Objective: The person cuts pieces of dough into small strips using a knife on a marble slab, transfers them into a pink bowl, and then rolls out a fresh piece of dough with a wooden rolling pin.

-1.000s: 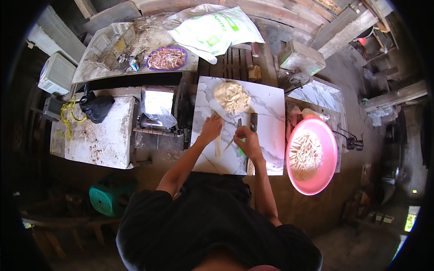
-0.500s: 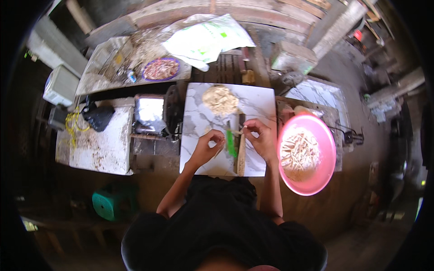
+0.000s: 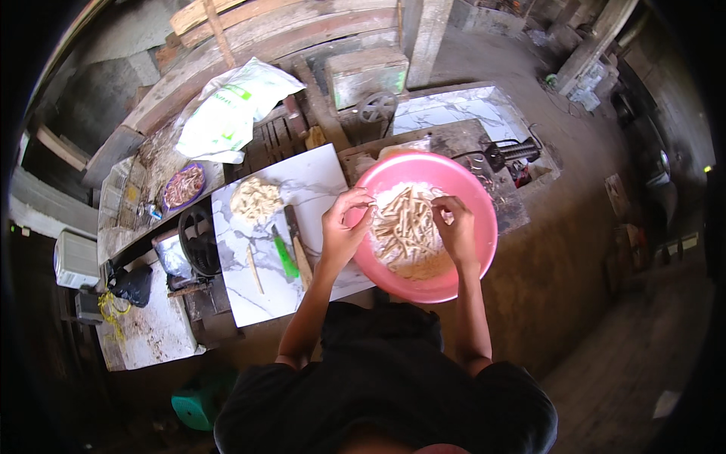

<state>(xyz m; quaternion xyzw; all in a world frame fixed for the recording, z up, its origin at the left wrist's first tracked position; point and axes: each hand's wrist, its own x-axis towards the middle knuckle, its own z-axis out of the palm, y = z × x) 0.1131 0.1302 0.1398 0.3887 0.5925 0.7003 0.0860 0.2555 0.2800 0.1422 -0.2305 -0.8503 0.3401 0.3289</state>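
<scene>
My left hand is at the left rim of a pink basin, thumb and fingertips pinched; what lies between them is too small to name. Over the basin's right side, my right hand holds its fingers curled together in a pinch, its contents hidden too. Below both hands, pale floury strips lie heaped in the basin. To the left, a marble-patterned board bears a pile of pale dough-like pieces, a bright green tool, a long wooden-handled tool with a dark end and a thin pale stick.
A white sack and a purple-rimmed bowl of reddish bits lie at the far left. Behind the basin stand a worn box, a wheel and another marbled slab. A green stool is at lower left.
Both hands have moved right, from above the board to over the pink basin. My view has turned right, so the surroundings appear shifted left. A thin stick now lies on the board.
</scene>
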